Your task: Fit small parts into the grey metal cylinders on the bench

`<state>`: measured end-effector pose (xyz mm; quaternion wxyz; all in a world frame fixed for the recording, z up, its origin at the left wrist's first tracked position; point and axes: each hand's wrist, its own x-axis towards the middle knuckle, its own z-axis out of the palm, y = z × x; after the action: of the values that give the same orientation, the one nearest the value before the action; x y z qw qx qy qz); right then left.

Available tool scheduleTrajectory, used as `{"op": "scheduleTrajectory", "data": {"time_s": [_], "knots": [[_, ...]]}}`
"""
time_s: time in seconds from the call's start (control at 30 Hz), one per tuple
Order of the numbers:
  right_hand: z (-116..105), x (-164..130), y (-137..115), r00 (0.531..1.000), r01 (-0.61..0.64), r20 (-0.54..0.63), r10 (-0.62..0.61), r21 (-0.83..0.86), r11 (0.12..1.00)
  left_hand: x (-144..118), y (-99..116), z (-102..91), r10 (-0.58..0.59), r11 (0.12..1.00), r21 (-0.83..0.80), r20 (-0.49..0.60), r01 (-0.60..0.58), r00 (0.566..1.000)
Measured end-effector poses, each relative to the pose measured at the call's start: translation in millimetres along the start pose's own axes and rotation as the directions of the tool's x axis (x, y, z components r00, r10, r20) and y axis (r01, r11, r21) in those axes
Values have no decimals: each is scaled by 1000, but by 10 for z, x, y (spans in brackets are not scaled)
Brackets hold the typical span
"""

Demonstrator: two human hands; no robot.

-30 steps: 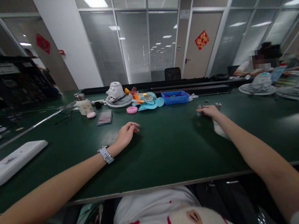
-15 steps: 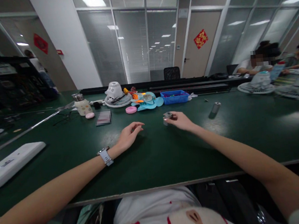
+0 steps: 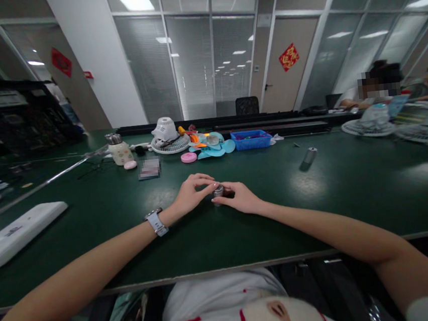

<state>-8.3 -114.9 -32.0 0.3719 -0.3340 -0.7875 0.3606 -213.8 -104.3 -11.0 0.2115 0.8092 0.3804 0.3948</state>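
A small silver metal cylinder (image 3: 218,192) stands upright on the green table in front of me. My right hand (image 3: 242,198) grips its side between thumb and fingers. From the other side, the thumb and fingertips of my left hand (image 3: 193,193) close on its top rim. Fingers cover much of the cylinder, and its exact kind cannot be made out. A second silver cylinder (image 3: 311,154) stands farther right, apart from both hands.
Along the back are a white fan part (image 3: 165,130), light-blue fan blades (image 3: 216,147), a blue basket (image 3: 252,139), a pink round piece (image 3: 188,157) and a patterned bottle (image 3: 119,152). A long white casing (image 3: 24,234) lies left. Other people sit at the far right.
My right hand has brought the cylinder left and nearer to me. My left hand has moved slightly right and now touches the cylinder's top.
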Motion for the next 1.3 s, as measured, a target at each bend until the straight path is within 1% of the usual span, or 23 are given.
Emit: {"op": "scheduleTrajectory", "data": {"time_s": [0.13,0.3,0.4,0.57,0.7,0.77,0.8,0.9,0.97,1.0,1.07,1.13,1.17,1.23,1.3], "knots": [[6,-12,-26,1000,5,-8,-5,-10,1000,32,72,-44,43,998,55,5,-43,999],[4,-12,-20,1000,11,-6,-11,-17,1000,61,170,-47,146,976,166,-31,-139,989],[4,-13,-20,1000,15,-4,-15,-27,1000,76,180,-53,180,964,207,-36,-169,983],[11,-16,-24,999,21,-22,-23,-56,998,83,159,-82,258,922,298,1,-247,966],[10,-10,-12,999,32,-20,-33,-51,998,41,190,-28,294,907,327,-41,-265,955],[7,-5,-8,999,24,-25,-25,-58,998,23,227,13,288,919,306,-88,-249,954],[5,-4,-8,999,16,-28,-18,-59,998,19,246,28,270,934,277,-130,-227,954],[9,-7,-19,1000,-2,-25,1,-42,999,32,273,21,163,985,109,-280,-137,946],[19,-19,-33,1000,0,-22,0,-34,999,43,237,-19,89,996,24,-321,-86,943],[24,-25,-40,1000,2,-21,-3,-35,999,43,199,-41,60,998,10,-312,-59,948],[21,-32,-48,1000,3,-29,-5,-50,999,27,94,-78,4,1000,17,-243,0,970],[-29,-17,-29,998,1,-59,-6,-86,996,-8,-21,-92,-55,998,17,-116,58,992],[-84,2,-2,996,0,-94,-10,-107,994,-28,-70,-91,-81,997,12,-48,82,996],[-272,57,98,978,-9,-206,-19,-138,990,-63,-136,-80,-118,993,0,51,118,992],[-565,117,256,938,-47,-347,-7,-147,988,-82,-161,-65,-140,990,-21,85,142,986]]}}
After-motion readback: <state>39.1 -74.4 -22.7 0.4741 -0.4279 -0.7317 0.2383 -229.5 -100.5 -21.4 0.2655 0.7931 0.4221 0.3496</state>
